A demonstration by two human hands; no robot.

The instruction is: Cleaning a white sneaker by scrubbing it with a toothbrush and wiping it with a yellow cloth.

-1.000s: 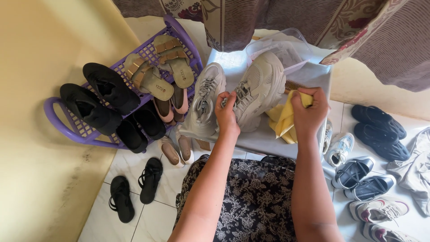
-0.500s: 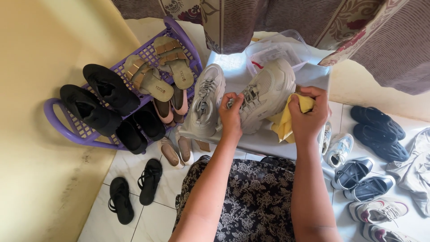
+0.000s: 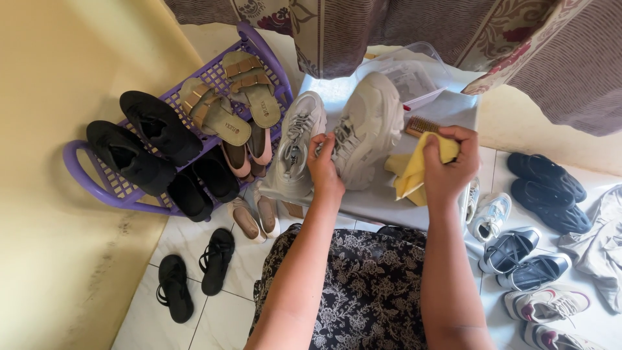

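Chunky beige sneaker (image 3: pixel 369 126) tilted on the low white table (image 3: pixel 382 201), mid-wipe.
Left hand (image 3: pixel 324 165) pinches its laced side; right hand (image 3: pixel 450 165) is fisted round a yellow cloth (image 3: pixel 411 175) just off the shoe at the table's right edge. Its pair, the grey sneaker (image 3: pixel 298 142), lies at the left edge, seemingly untouched. Brush (image 3: pixel 421 124) half hidden behind the cloth; the sole's condition is hard to make out. Purple shoe rack (image 3: pixel 84 185) further left.

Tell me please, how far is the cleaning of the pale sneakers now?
In hand: the left hand steadies one chunky pale sneaker on the white surface, while the right hand grips a yellow cloth beside it. Its mate lies alongside, untouched. A brush waits behind. Whether either shoe is already clean cannot be told.
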